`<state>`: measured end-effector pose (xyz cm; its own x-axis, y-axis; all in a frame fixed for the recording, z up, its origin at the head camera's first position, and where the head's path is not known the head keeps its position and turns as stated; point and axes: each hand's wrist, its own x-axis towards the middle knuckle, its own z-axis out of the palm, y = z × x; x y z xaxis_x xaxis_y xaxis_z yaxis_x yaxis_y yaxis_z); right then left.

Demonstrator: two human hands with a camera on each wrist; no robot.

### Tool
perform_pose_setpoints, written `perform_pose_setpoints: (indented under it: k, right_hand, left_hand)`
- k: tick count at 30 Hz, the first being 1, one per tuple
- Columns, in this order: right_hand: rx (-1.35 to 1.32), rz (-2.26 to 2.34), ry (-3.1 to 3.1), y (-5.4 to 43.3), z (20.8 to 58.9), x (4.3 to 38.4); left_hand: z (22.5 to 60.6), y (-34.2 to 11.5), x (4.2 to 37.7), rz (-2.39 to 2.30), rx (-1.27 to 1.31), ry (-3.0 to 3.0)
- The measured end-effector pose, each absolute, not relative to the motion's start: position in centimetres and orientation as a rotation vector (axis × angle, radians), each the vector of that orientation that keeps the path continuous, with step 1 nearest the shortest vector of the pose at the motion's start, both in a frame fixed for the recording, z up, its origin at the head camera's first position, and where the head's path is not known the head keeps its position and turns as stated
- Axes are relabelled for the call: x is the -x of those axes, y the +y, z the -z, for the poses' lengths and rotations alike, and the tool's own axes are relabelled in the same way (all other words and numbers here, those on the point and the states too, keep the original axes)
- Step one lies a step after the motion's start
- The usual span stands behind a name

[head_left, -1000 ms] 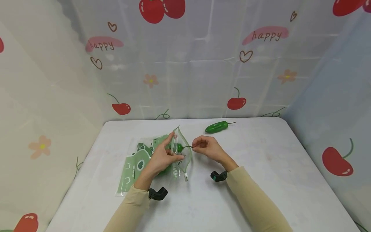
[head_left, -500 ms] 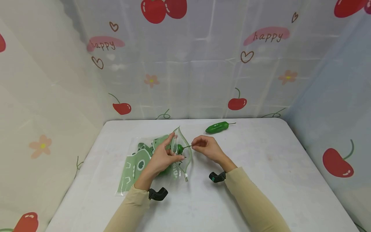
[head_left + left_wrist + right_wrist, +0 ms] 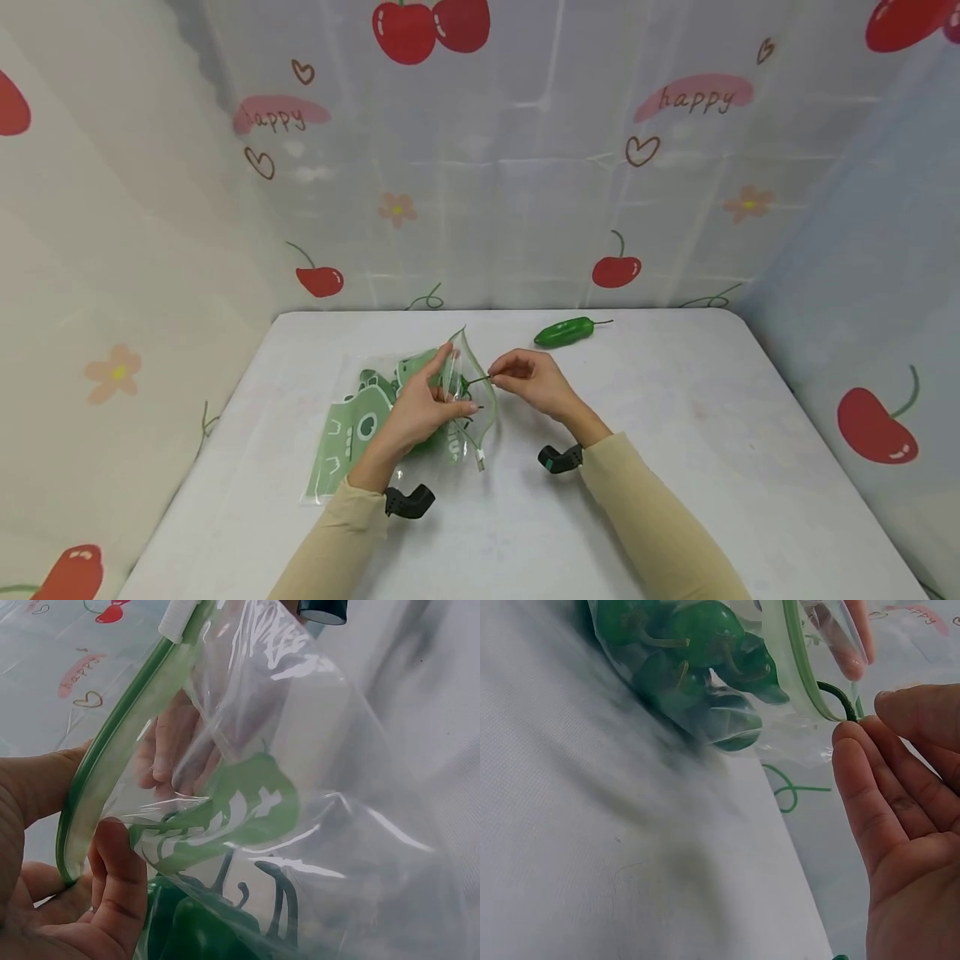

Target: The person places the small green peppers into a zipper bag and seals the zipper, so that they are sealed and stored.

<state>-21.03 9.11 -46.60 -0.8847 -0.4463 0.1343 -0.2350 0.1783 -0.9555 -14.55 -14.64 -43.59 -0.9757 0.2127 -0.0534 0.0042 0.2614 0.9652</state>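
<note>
Green pepper [image 3: 464,387] sits in mouth of clear zip bag [image 3: 330,454], its stem [image 3: 478,381] pinched by R hand [image 3: 542,385].
L hand [image 3: 416,410] grips the bag's rim, thumb & index spread wide, other fingers curled at the edge; R thumb & fingertips are closed tight on the stem. Pepper's body is partly hidden by film & glare, so its depth one can't tell. Other peppers [image 3: 701,634] lie inside bag; zip slider [image 3: 480,459] hangs at near corner of mouth. One loose pepper [image 3: 564,333] rests on white table [image 3: 697,467], nr back edge, beyond R hand, apart from bag. Cherry-print curtain [image 3: 517,208] stands behind.
</note>
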Motion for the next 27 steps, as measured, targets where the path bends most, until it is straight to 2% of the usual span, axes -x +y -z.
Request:
perform_pose_setpoints:
  k: [27]
  right_hand:
    - [0.831,1.474,2.497,8.2,43.7,19.3]
  left_hand:
    - [43.5,-14.3,14.6,-1.808,-0.208,2.344]
